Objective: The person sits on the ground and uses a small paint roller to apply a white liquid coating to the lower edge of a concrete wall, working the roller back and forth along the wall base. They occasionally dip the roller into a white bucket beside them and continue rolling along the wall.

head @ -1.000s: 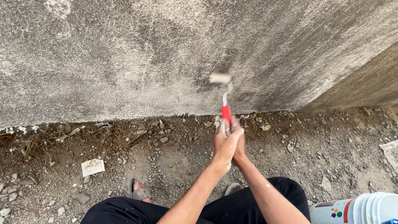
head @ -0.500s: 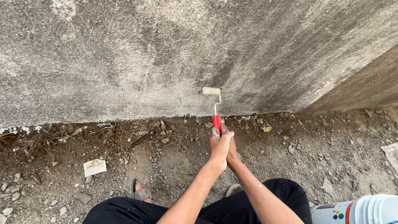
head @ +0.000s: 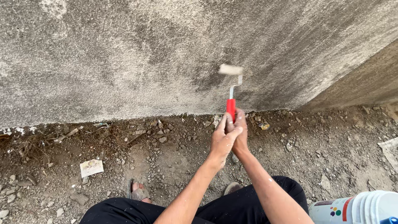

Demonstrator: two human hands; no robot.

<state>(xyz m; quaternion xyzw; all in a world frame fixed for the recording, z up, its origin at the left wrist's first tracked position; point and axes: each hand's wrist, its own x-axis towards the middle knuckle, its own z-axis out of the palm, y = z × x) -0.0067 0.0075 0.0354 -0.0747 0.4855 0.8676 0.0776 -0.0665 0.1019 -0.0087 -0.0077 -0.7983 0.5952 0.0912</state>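
Head view: looking down at two bare forearms stretched toward a wall, centre of frame.
Left hand: left hand (head: pixel 222 139) wrapped closed around the lower end of the red handle, fingers curled, just left of the other hand.
Right hand: right hand (head: pixel 240 135) closed on the same handle, touching the left hand, partly hidden behind it.
Tool: small paint roller with red plastic handle and bent metal shank (head: pixel 231 97); its pale roller head, blurred, lies against the wall, centre right of frame.
Wall: rough grey concrete wall (head: pixel 124 58), mottled with darker patches, fills the upper half.
Ground: brown dirt ground strewn with small stones (head: pixel 166 153) along the wall's foot.
Lower left: crumpled scrap of white paper (head: pixel 91 167) on the dirt.
Lower right corner: white plastic bucket (head: pixel 360 207), cut off by the frame edge.
Bottom centre: black trousers (head: pixel 124 211), a sandalled foot just above them.
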